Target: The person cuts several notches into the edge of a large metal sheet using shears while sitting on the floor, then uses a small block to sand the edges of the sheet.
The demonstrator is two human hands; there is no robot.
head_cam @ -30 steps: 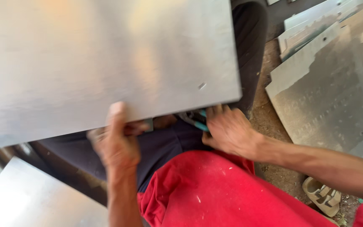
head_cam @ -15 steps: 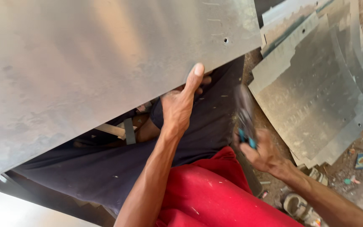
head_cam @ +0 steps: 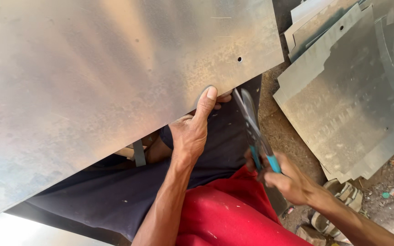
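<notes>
A large shiny metal sheet (head_cam: pixel 106 77) fills the upper left and lies across my lap. My left hand (head_cam: pixel 192 127) grips its near edge, thumb on top and fingers underneath. My right hand (head_cam: pixel 283 175) holds metal snips (head_cam: pixel 254 132) by their teal handles. The snips' blades point up at the sheet's near edge, just right of my left thumb. A small hole (head_cam: pixel 239 59) sits in the sheet above the blades.
A stack of cut metal sheets (head_cam: pixel 352 100) lies on the dirt ground at the right. A sandal (head_cam: pixel 327 218) and small scraps sit at the lower right. Another bright sheet (head_cam: pixel 33 232) shows at the lower left. My legs wear dark and red cloth.
My left hand slid right along the sheet's edge and gripped it. My right hand lifted the snips from below up toward the edge. The view shifted left over the sheet.
</notes>
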